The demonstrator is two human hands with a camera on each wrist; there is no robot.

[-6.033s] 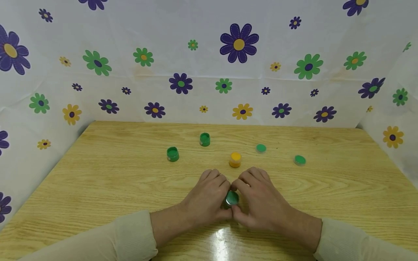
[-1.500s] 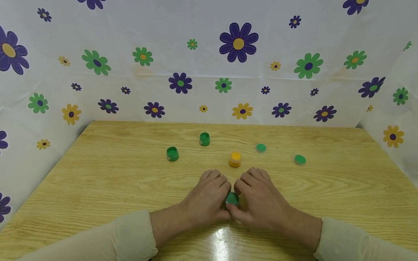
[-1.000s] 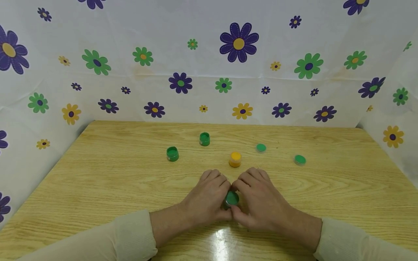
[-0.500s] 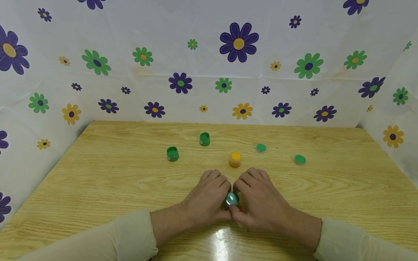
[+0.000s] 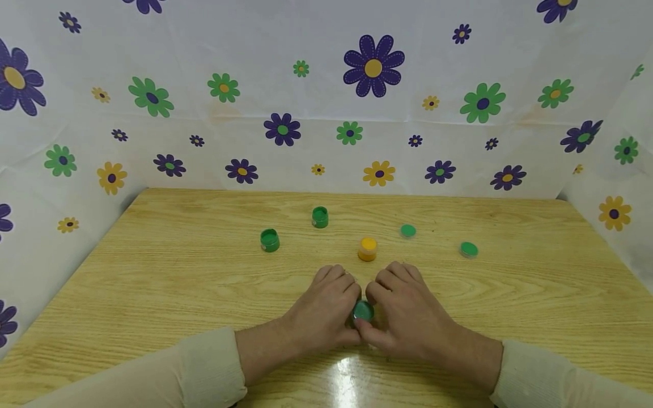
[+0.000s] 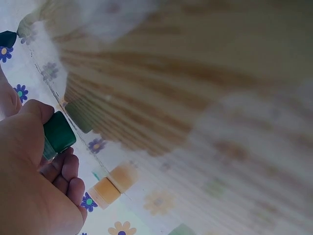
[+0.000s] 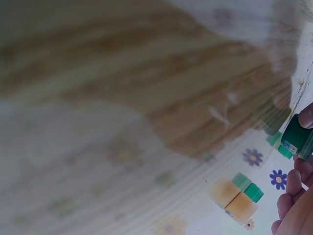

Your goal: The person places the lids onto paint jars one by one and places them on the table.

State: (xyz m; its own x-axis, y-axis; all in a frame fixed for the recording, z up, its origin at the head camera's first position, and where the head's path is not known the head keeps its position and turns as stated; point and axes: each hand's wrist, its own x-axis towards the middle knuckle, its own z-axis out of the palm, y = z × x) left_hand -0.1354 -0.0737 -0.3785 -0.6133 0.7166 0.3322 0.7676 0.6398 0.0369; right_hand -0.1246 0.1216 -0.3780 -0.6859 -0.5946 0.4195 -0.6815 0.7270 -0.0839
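Observation:
Near the front of the table, a small green paint jar [image 5: 363, 310] with a lid on top stands between the two hands. My left hand [image 5: 323, 309] grips its left side, thumb in front and fingers curled behind. From the right, my right hand [image 5: 408, 311] pinches the lid's edge between thumb and index finger. The left wrist view shows the jar's green body [image 6: 61, 132] between thumb and fingers. At the right border of the right wrist view, a thumb lies on the green jar [image 7: 295, 137]. The knuckles hide part of its sides in the head view.
A yellow paint jar [image 5: 367, 249] stands just beyond the hands. Two lidless green jars, a nearer one [image 5: 270, 241] and a farther one [image 5: 320, 217], are at the back left. Two green lids, one left [image 5: 408, 231] and one right [image 5: 469, 250], lie at the back right.
My right thumb and index finger shift back and forth slightly around the lid, and the bright glint on it has gone. The left hand and the other jars stay in place.

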